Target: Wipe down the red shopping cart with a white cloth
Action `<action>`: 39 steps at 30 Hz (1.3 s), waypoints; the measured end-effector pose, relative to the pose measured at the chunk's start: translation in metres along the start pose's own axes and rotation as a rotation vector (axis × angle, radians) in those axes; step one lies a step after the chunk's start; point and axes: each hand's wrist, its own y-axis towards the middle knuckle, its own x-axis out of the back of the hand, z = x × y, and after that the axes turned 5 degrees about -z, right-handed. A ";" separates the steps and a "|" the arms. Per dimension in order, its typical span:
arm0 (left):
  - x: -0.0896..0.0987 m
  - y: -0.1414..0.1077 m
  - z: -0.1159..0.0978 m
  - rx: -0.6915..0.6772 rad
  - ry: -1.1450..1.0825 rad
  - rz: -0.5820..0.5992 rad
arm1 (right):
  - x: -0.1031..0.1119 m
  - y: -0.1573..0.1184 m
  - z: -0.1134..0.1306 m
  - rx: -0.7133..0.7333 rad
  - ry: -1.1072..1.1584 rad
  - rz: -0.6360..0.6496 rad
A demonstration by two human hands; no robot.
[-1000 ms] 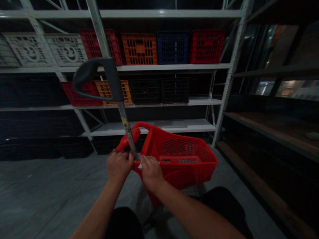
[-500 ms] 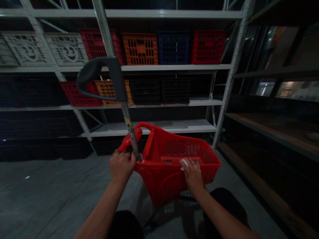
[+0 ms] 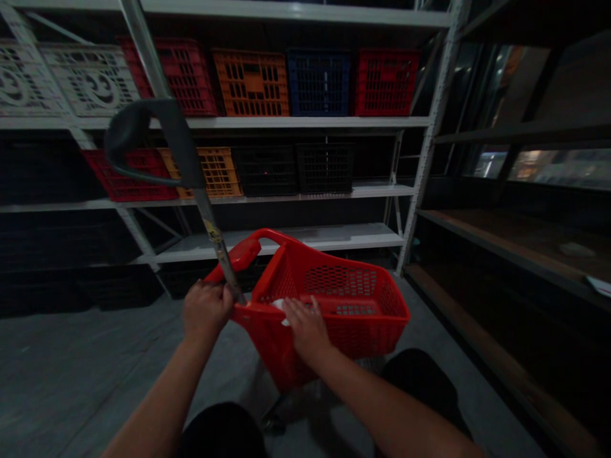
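A red plastic shopping cart (image 3: 367,331) with a perforated basket stands in front of me. My left hand (image 3: 207,310) is closed around the cart's handlebar at its near end, beside the foot of a metal pole (image 3: 213,232). A dark grey loop handle (image 3: 184,143) sits partway up that pole. Against the near rim of the basket, my right hand (image 3: 305,327) presses a white wipe (image 3: 279,305); its fingers lie over the rim and cover most of the wipe, so whether it is cloth or paper I cannot tell.
Behind the cart, a white metal shelf rack (image 3: 267,123) carries orange (image 3: 251,83), blue (image 3: 319,83), red (image 3: 387,83) and white crates (image 3: 90,79). Dark crates fill the lower left. Brownish shelving (image 3: 515,245) runs along the right side. My knees flank the cart on the grey floor.
My right hand has slid the wipe left along the near rim, closer to the handle end. The left hand keeps its grip. The whole view has shifted, with the cart now slightly further left.
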 end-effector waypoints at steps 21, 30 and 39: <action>-0.025 0.018 0.000 0.019 -0.003 0.046 | -0.028 0.058 0.019 -0.090 0.082 0.008; -0.037 0.022 0.009 -0.005 -0.035 0.091 | 0.033 -0.024 -0.056 -0.096 -0.100 0.153; -0.033 0.031 0.028 0.077 -0.338 0.032 | 0.125 -0.142 -0.155 -0.182 -0.330 0.088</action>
